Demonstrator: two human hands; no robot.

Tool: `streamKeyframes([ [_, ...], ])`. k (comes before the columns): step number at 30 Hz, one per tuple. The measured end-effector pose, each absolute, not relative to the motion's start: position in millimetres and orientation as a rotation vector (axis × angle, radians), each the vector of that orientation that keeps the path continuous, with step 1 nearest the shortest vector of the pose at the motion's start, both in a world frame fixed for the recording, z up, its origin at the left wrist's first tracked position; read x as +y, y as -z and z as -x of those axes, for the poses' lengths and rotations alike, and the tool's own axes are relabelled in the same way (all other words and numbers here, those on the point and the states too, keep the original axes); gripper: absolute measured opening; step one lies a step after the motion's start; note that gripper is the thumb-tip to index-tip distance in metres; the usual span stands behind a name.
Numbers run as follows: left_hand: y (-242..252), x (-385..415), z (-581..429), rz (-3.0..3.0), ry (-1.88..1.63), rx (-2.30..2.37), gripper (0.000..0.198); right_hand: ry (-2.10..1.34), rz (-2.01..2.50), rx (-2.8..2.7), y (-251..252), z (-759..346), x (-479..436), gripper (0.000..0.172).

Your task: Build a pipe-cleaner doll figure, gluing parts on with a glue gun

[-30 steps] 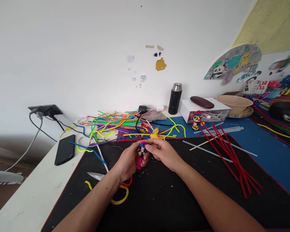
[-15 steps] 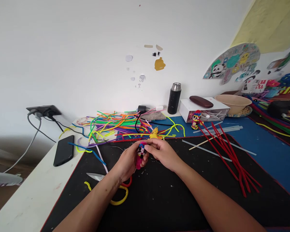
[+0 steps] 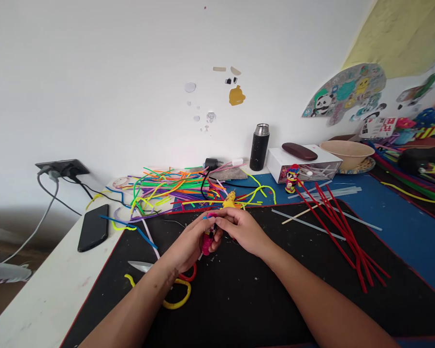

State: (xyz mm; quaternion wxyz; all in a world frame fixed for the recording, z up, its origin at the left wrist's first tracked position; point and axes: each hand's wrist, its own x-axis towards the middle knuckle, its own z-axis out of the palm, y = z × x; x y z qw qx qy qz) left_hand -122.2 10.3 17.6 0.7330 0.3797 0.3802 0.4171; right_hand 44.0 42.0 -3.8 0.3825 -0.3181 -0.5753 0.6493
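Observation:
Both my hands meet over the black mat near its far edge. My left hand is closed around a small pink pipe-cleaner figure with a blue and black top. My right hand pinches at the figure's top with thumb and forefinger. Scissors with yellow and red handles lie on the mat just under my left wrist, blade pointing left. A small yellow figure sits just beyond my hands.
A tangle of coloured pipe cleaners lies behind the mat. Red pipe cleaners spread at right with clear sticks. A black phone is at left. A black flask, white box, painted figure and bowl stand at the back.
My hands stay together on the figure; the left has tilted it so its face is now mostly covered by my fingers. The view has shifted slightly.

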Motion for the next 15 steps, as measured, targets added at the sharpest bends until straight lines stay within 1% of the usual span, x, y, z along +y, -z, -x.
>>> streamKeyframes([
  [6, -18.6, 8.6, 121.3, -0.841, -0.932, 0.880, 0.023, -1.667, 0.806, -1.456, 6.4, -43.4, 41.1, 0.046],
  [11, -16.4, 10.1, 121.0, -0.832, -0.946, 0.835, 0.024, -1.618, 0.819, -1.478, 7.0, -43.4, 41.7, 0.047],
  [15, -15.9, 12.0, 124.1, -0.820, -0.936, 0.790, 0.026, -1.515, 0.888, -1.539, -0.1, -45.7, 41.8, 0.044],
])
